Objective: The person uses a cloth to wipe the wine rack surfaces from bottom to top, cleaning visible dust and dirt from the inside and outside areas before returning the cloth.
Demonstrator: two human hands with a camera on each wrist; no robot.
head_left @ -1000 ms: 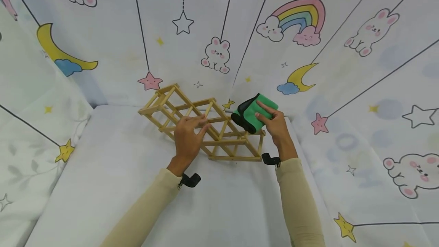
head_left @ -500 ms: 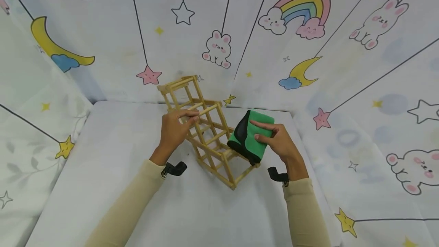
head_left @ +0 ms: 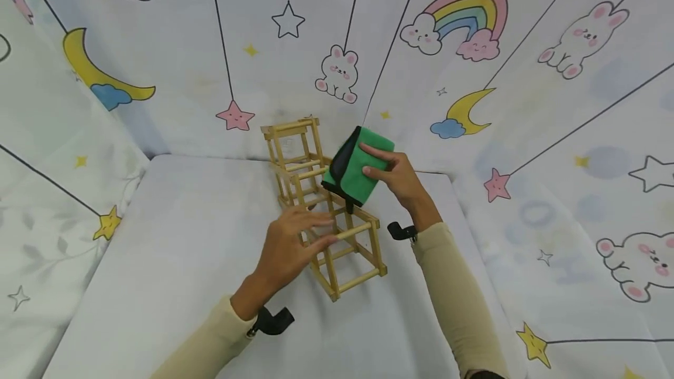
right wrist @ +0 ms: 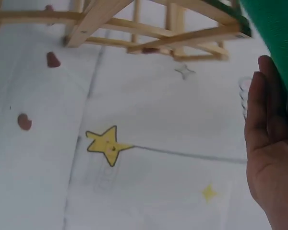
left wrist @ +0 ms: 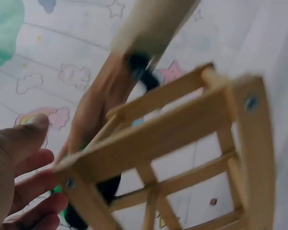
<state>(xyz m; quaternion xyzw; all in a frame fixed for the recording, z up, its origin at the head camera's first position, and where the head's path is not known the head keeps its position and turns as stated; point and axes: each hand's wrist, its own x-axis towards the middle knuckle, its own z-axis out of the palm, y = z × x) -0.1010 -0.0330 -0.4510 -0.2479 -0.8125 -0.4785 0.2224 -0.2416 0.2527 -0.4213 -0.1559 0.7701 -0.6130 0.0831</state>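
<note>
Right hand (head_left: 402, 177): fingers pinch green cloth (head_left: 354, 180) over wooden rack (head_left: 355, 231), mid-frame. Left hand (head_left: 292, 244): fingers parted beside rack, contact unclear. If wiping, best brace the rack left-handed, draw cloth along each bar.

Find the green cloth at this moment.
In the head view, the green cloth is just right of centre, held in the right hand, partly hiding the wooden rack; whether they touch is unclear.
</note>
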